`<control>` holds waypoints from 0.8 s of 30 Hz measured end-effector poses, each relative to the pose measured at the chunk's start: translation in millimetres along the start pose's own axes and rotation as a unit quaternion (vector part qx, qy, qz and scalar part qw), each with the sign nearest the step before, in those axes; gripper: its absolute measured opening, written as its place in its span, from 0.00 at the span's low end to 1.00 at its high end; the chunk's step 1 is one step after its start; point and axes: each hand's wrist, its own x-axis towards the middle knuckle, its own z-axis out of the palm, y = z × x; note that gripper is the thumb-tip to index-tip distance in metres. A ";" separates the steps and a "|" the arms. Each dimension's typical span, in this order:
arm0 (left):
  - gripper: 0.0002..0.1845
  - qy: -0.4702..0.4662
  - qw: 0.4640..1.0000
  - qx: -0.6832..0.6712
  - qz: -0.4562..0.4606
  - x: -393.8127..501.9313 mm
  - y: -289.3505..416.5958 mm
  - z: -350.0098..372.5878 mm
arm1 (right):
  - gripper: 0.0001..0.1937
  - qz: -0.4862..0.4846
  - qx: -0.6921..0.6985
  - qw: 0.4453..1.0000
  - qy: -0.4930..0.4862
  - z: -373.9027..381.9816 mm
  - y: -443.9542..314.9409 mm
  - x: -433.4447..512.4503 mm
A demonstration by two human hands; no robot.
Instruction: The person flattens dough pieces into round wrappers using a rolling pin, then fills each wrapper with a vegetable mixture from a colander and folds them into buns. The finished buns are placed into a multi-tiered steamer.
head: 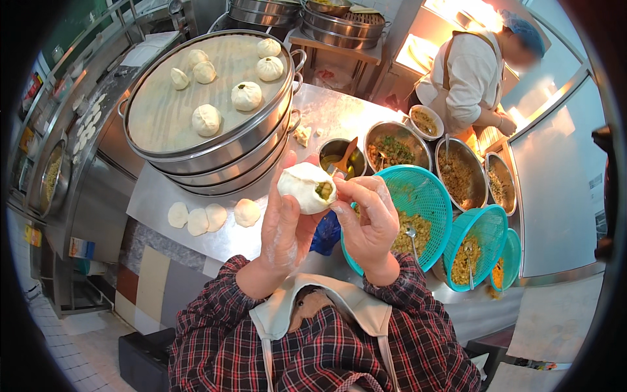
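Observation:
A white dough bun is held up in front of my chest, closed along most of its top. Filling shows through a gap at its right end. My left hand cups the bun from the left and below, with flour on the fingers. The thumb and fingertips of my right hand pinch the dough edge beside that gap. Below and left of the bun, several flat dough rounds lie on the steel table. Behind the right hand, a turquoise colander holds diced filling with a spoon in it.
Stacked steel steamers at the left carry several shaped buns on top. A pot with a brush, steel bowls of filling and smaller colanders line the right. A person in a hair cover works at the back right.

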 end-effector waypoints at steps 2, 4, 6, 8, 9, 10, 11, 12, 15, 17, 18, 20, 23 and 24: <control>0.38 0.000 1.000 0.007 -0.003 -0.2 0.7 0.3 | 0.15 0.000 0.004 1.000 0.001 -0.6 -1.2 0.1; 0.38 0.006 1.000 0.017 -0.004 -1.3 -1.3 4.1 | 0.15 0.003 0.006 1.000 0.003 -3.4 -0.6 -1.4; 0.38 0.002 1.000 0.018 -0.011 -2.4 -4.7 4.5 | 0.14 -0.004 0.003 1.000 0.011 -5.6 1.2 -2.5; 0.38 0.003 1.000 0.022 -0.021 -3.3 -6.7 4.7 | 0.13 -0.021 -0.007 0.999 0.023 -6.6 4.6 -1.3; 0.37 0.008 0.999 0.027 -0.023 -4.0 -8.3 5.0 | 0.12 -0.013 -0.001 1.000 0.027 -7.4 5.5 -2.5; 0.37 0.012 0.999 0.031 -0.026 -4.7 -9.7 5.4 | 0.11 -0.004 0.005 0.999 0.032 -8.0 6.3 -3.8; 0.37 0.014 0.999 0.034 -0.029 -5.6 -11.1 6.2 | 0.10 0.004 0.011 0.999 0.036 -8.9 6.9 -5.0; 0.37 0.018 0.999 0.039 -0.031 -6.5 -11.8 6.8 | 0.10 0.002 0.005 0.999 0.034 -9.5 7.3 -5.2; 0.38 0.025 0.998 0.051 -0.032 -7.6 -12.5 8.5 | 0.09 -0.004 -0.011 0.999 0.039 -10.8 6.9 -3.4; 0.38 0.024 0.998 0.055 -0.036 -7.1 -12.0 10.5 | 0.10 -0.010 -0.016 0.998 0.058 -10.3 6.4 -0.8; 0.38 0.024 0.997 0.059 -0.036 -7.7 -11.4 11.5 | 0.10 -0.016 -0.015 0.998 0.055 -10.7 6.4 -0.5; 0.38 0.027 0.997 0.067 -0.040 -9.0 -10.7 12.8 | 0.10 -0.028 -0.015 0.998 0.050 -12.8 7.1 -0.5; 0.38 0.032 0.995 0.078 -0.049 -9.0 -10.0 14.4 | 0.11 -0.009 0.039 0.999 0.022 -15.0 15.0 -2.0; 0.38 0.033 0.995 0.082 -0.051 -8.9 -10.8 14.4 | 0.11 0.047 0.094 0.994 0.024 -15.9 15.0 -3.8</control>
